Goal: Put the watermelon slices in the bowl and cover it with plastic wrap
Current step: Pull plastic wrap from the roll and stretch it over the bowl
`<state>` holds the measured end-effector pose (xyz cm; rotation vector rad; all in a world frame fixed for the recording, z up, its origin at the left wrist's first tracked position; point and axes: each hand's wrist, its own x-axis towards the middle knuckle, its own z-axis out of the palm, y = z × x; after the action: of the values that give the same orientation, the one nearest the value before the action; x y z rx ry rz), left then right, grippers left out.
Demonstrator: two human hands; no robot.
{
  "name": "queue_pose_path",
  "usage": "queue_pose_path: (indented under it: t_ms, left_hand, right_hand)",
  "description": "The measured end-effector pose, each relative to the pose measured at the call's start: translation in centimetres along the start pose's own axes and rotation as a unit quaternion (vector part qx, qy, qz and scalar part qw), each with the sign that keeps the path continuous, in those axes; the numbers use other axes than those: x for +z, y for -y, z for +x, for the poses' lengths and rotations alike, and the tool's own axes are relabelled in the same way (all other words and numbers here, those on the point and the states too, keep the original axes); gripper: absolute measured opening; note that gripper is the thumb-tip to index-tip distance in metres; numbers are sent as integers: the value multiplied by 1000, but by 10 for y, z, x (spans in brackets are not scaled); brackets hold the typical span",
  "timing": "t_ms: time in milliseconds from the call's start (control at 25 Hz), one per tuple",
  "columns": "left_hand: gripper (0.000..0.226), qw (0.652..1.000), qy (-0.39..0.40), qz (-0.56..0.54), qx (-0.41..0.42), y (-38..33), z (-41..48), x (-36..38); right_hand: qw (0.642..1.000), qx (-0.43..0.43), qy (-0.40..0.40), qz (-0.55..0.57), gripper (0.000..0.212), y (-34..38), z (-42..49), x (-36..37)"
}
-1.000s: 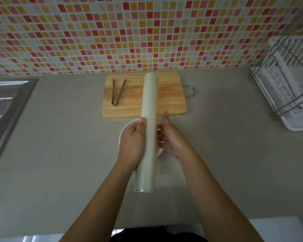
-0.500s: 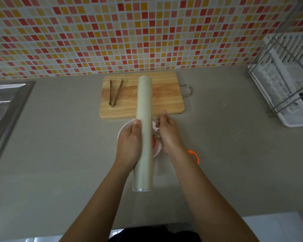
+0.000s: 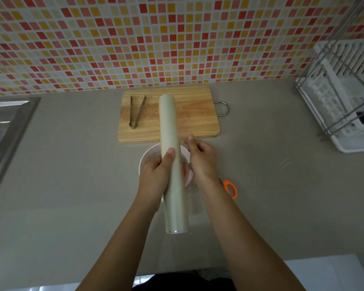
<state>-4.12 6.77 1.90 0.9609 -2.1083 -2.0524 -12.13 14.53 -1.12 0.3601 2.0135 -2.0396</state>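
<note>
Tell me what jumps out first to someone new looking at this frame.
The long pale roll of plastic wrap dominates the centre, in the grip of the left hand and held over the white bowl, while the right hand works at its side. Behind lies the wooden cutting board with metal tongs on it, under a wall of red, orange and yellow mosaic tiles.

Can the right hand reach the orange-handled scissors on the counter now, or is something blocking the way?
Probably yes. The scissors lie on the counter just right of the right hand's wrist, and nothing stands between them. The hand is at the plastic wrap roll, apparently pulling film, so it must first let go.
</note>
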Motion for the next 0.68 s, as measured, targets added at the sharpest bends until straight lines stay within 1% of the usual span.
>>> queue_pose_path:
  t_ms: [120, 200, 280, 400, 480, 600, 680]
  left_hand:
    - [36, 996, 25, -66, -57, -2, 2, -7]
    - [36, 994, 16, -79, -75, -2, 4, -11]
    - [36, 995, -5, -75, -72, -1, 3, -9]
    - [34, 998, -30, -50, -24, -2, 1, -1]
    - [33, 999, -33, -17, 4, -3, 2, 2]
    - [31, 1000, -28, 6, 3, -7, 8, 0]
    - [34, 1000, -15, 16, 2, -9, 14, -2]
  right_hand:
    - [999, -24, -37, -20, 25, -6, 1, -1]
    - [998, -35, -47, -25, 25, -9, 1, -3]
    - [997, -52, -47, -36, 25, -12, 2, -4]
    - [996, -69, -34, -53, 27, -10, 1, -5]
    - [998, -40, -11, -47, 35, -4, 1, -8]
    - [995, 52, 62, -58, 58, 4, -4, -17]
    - [982, 90, 125, -108, 59, 5, -13, -24]
